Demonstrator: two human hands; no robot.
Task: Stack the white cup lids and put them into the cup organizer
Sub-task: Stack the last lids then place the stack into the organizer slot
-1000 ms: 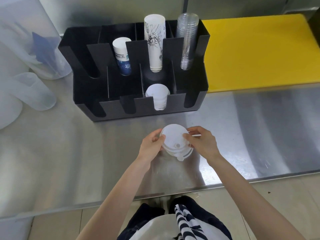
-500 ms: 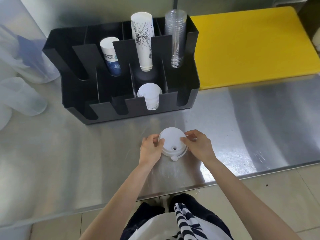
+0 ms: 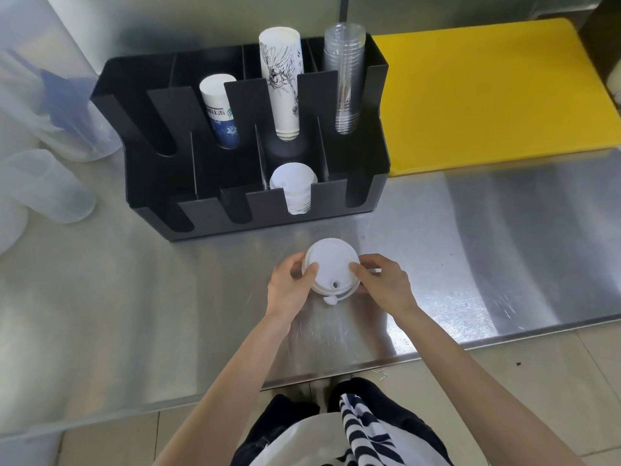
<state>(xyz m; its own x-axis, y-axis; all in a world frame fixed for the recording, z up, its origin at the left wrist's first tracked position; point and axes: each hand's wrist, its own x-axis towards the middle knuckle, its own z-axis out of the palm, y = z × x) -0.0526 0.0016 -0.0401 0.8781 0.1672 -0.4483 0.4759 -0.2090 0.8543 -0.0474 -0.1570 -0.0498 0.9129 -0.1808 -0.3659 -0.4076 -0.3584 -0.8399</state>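
Note:
A stack of white cup lids [image 3: 331, 265] sits between my two hands just above the steel counter, its sip hole and small tab facing me. My left hand [image 3: 289, 287] grips the stack's left rim and my right hand [image 3: 386, 284] grips its right rim. Directly behind it stands the black cup organizer [image 3: 379, 183]. A front slot of the organizer holds another stack of white lids [image 3: 295, 186] standing on edge.
The organizer's back row holds a short printed cup stack [image 3: 220, 112], a tall white paper cup stack [image 3: 282, 79] and clear plastic cups [image 3: 346, 75]. A yellow cutting board [image 3: 487, 92] lies at the right. Translucent plastic jugs [image 3: 43, 186] stand at the left. The counter's front edge [image 3: 437, 351] is near my arms.
The lid stack has tilted from leaning toward me to lying flatter between both hands, staying at the same spot. The camera view has shifted slightly; the organizer appears lower in frame.

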